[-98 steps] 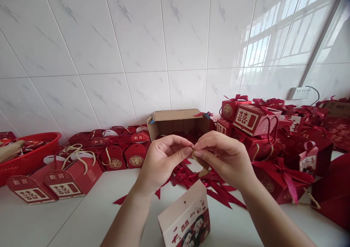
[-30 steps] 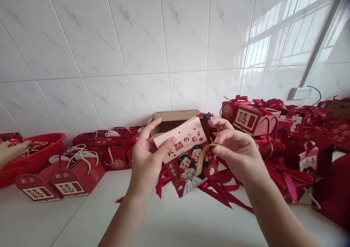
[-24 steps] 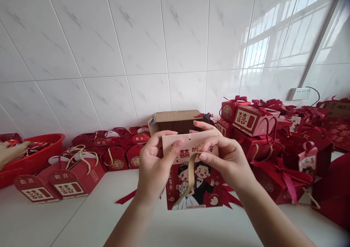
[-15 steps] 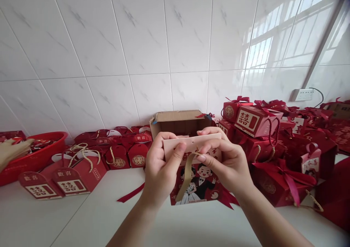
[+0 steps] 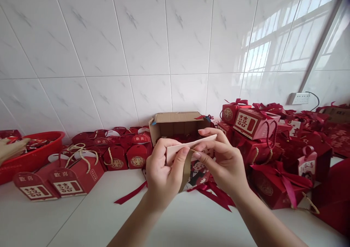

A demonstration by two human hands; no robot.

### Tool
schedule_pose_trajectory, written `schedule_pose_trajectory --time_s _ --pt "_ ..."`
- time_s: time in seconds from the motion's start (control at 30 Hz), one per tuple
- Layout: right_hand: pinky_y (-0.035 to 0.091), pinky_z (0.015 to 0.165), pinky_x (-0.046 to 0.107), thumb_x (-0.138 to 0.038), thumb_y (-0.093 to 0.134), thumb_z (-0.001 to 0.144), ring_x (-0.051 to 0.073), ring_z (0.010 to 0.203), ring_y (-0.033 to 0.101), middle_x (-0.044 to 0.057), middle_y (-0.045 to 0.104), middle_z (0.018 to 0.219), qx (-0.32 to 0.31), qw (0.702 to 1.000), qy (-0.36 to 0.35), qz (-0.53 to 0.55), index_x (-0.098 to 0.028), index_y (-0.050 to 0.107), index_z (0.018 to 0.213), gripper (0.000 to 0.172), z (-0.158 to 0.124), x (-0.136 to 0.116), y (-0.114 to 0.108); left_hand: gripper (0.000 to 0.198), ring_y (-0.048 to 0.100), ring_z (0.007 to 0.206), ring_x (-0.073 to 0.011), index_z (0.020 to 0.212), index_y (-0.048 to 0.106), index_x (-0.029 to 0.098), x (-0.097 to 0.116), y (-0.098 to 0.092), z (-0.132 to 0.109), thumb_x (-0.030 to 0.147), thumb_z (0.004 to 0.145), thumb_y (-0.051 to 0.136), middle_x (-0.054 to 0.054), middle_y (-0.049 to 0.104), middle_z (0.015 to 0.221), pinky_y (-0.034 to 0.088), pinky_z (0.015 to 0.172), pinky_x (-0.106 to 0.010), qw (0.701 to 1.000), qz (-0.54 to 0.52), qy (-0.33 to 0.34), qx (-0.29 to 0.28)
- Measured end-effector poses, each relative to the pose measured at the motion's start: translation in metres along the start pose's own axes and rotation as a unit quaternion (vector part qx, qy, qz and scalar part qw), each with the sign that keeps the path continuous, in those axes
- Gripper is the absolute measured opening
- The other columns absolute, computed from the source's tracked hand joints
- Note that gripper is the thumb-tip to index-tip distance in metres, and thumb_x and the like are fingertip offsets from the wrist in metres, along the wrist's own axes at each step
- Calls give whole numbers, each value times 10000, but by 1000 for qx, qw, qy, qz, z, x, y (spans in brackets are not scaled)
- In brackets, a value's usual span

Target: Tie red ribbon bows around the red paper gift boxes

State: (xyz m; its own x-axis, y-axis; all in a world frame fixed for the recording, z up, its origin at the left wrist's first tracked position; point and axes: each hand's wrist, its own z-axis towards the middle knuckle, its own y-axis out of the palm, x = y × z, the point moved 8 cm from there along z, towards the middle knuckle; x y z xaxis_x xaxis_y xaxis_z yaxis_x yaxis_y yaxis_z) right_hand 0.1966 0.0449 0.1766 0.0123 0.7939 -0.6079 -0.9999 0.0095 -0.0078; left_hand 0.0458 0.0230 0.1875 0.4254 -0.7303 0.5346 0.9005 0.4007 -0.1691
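Observation:
A small paper gift bag [image 5: 197, 172], red with a cartoon wedding couple, is between my hands, its pale top flap [image 5: 175, 150] tilted towards me. My left hand [image 5: 165, 168] is closed on the flap's left end, thumb in front. A gold ribbon [image 5: 186, 170] hangs from the flap's middle over the front. At its upper end my right hand [image 5: 221, 163] pinches the ribbon between thumb and forefinger, its other fingers behind the flap. The hole in the flap is hidden by my fingers. A dark red ribbon [image 5: 131, 193] lies on the table below.
An open cardboard box [image 5: 177, 116] stands behind my hands. Red gift boxes [image 5: 68, 187] with rope handles are at left, and a tall pile of red boxes [image 5: 254, 123] at right. Another person's hand [image 5: 11, 148] reaches into a red basin [image 5: 51, 139] at far left.
The gift bag has tipped, so its flap's front is now seen nearly edge-on. My fingers have drawn closer together around the ribbon's upper end.

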Motion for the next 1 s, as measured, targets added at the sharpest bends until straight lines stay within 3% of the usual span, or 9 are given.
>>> schedule_pose_trajectory --time_s 0.17,0.37,0.47,0.53,0.67,0.8,0.9,1.0 --pt "542 612 283 -169 685 796 262 1138 536 91 602 1011 0 999 -33 -30 -243 720 801 82 1 -6 -1 80 577 569 -108 843 533 210 1 0 -1 256 864 594 33 618 653 456 542 -212 1000 11 4 9" --pt "530 755 360 -168 669 809 230 1006 603 82 559 1143 8 996 -55 -71 -243 721 805 92 2 -7 -6 21 586 608 -114 882 566 214 3 3 -2 224 871 581 16 648 713 468 582 -224 999 25 36 -10" --pt "487 906 393 -167 682 799 230 1093 570 64 550 1148 25 998 -58 -25 -237 648 850 93 4 -3 -11 38 600 650 -117 882 550 217 2 6 -4 206 869 584 16 648 736 472 609 -222 999 13 42 -23" --pt "469 948 399 -192 701 785 231 1131 550 62 559 1150 23 999 -34 31 -237 573 927 196 5 2 -11 46 608 675 -130 866 534 214 0 6 -5 222 871 579 8 638 737 472 600 -227 999 1 35 -22" --pt "525 712 289 -271 696 795 167 847 606 33 607 938 -13 995 48 89 -223 511 931 234 5 16 -4 116 609 680 -133 943 486 218 -3 13 -4 227 864 570 -16 615 845 483 566 -227 997 -51 20 -62" --pt "444 504 219 -287 732 759 110 621 510 -13 544 765 42 995 66 67 -219 496 837 258 4 19 -13 445 634 812 -165 1081 377 247 -8 31 -5 254 764 690 -64 533 1088 547 651 -271 983 -82 -11 -163" --pt "439 479 225 -289 730 754 115 599 501 -14 546 741 61 995 65 46 -227 487 825 261 3 20 -14 623 626 947 -229 1135 332 244 -23 34 -5 343 694 761 -101 508 1147 553 771 -355 987 -8 -67 -148" --pt "428 468 230 -282 724 752 117 584 498 -14 551 730 72 996 48 10 -230 486 813 251 3 20 -14 640 606 1025 -264 1184 336 238 -30 28 -2 389 709 738 -126 504 1190 536 804 -384 989 76 -77 -106"
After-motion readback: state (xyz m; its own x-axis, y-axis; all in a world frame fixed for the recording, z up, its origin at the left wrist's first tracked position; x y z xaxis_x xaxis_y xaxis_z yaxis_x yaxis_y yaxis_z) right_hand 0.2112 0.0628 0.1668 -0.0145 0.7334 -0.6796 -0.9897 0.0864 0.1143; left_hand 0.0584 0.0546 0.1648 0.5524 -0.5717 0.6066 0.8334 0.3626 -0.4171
